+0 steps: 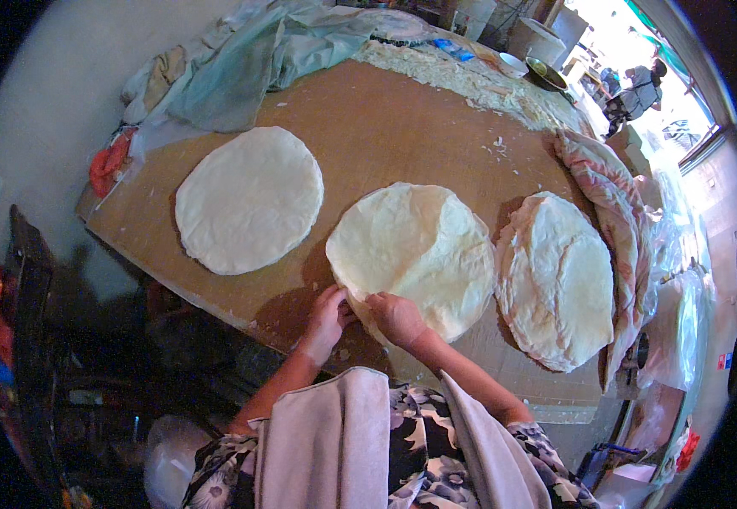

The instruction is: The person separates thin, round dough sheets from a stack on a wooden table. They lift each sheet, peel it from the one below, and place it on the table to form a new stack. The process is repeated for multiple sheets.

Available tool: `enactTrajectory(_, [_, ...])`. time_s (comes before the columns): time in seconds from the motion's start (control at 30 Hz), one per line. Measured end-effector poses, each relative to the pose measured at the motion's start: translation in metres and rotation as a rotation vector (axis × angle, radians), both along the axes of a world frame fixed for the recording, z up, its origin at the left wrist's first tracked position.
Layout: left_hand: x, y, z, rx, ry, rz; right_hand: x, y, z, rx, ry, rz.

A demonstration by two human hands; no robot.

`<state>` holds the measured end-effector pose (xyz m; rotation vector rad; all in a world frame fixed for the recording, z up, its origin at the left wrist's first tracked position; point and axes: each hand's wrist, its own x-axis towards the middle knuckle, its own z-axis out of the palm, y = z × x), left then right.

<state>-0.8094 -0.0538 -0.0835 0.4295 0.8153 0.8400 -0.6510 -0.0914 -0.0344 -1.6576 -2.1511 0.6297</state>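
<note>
Three large flat rounds of dough lie on a brown board. The middle dough round (419,248) has a wrinkled, uneven surface, and both hands are at its near left edge. My left hand (328,318) pinches that edge between thumb and fingers. Just right of it, my right hand (395,317) has curled fingers on the same edge. A smoother dough round (250,200) lies to the left, apart from the middle one. On the right, a thicker, folded-looking dough round (556,280) sits close beside the middle one.
The brown board (406,121) bears greenish plastic sheeting (234,83) at the back left and dough scraps (464,76) along the back. A bowl (513,65) and a pan (545,74) stand beyond. A rolled patterned cloth (616,210) borders the right side. A person (639,92) is outside, far right.
</note>
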Motion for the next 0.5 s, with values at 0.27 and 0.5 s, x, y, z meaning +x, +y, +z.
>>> enactTrajectory(0.27, [0.008, 0.002, 0.003, -0.033, -0.003, -0.027, -0.009, -0.006, 0.021, -0.065, 0.138, -0.085])
enactTrajectory(0.5, [0.022, 0.000, -0.034, 0.141, 0.087, -0.041, 0.093, 0.049, -0.002, -0.179, 0.516, -0.173])
